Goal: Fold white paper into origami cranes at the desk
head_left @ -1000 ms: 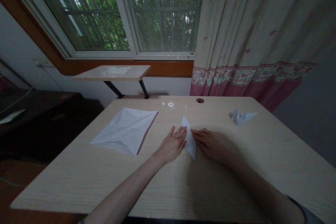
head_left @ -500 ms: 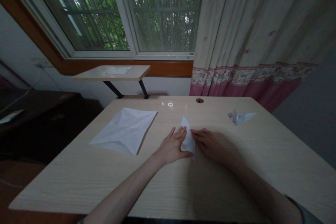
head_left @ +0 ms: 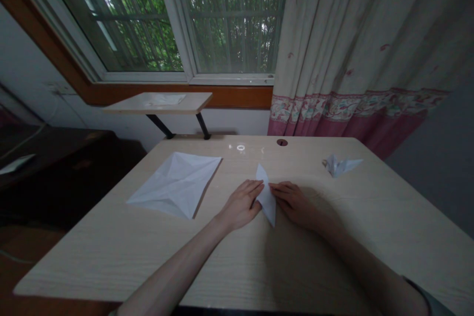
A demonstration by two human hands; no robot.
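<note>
A narrow white piece of folded paper (head_left: 268, 202) lies on the table between my hands, pointed at both ends. My left hand (head_left: 242, 204) is closed on its left edge, fingers together and the thumb drawn in low beside them. At the right edge, my right hand (head_left: 292, 201) has its fingertips gathered against the paper, with the thumb mostly hidden below the fingers. Off to the left rests a creased, unfolded white sheet (head_left: 177, 182). Toward the far right stands a folded paper crane (head_left: 338, 165).
The pale wooden table (head_left: 222, 266) has a round brown cable hole (head_left: 282, 142) near its back edge. A small raised shelf (head_left: 129, 103) on black legs carries some white paper (head_left: 168, 99). Behind are a window and a patterned curtain (head_left: 322, 49).
My left thumb has pulled in from the paper's lower end toward the fingers, and the left fingers have come closer together. My right hand and the paper have barely moved.
</note>
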